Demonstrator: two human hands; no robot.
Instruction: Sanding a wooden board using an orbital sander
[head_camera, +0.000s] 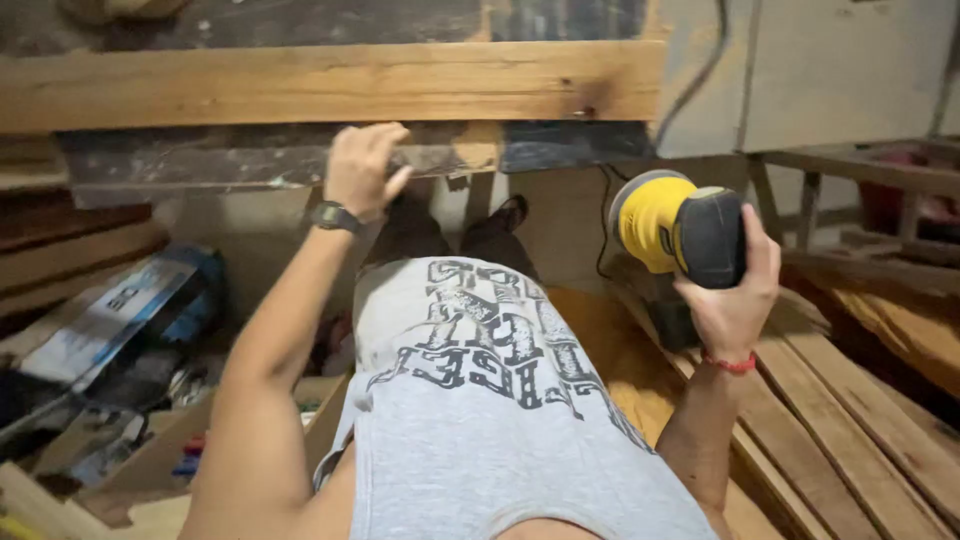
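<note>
right hand (735, 300), one yellow sander (678, 226)

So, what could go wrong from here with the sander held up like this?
1. The yellow and black sander is gripped by the right hand alone, so it may slip.
2. Its cord hangs near the legs and could snag.
3. The left hand rests on the rough board edge, where splinters are possible.

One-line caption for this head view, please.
Left hand rests on a dark worn board under a wooden plank; right hand holds a yellow-and-black sander.
</note>
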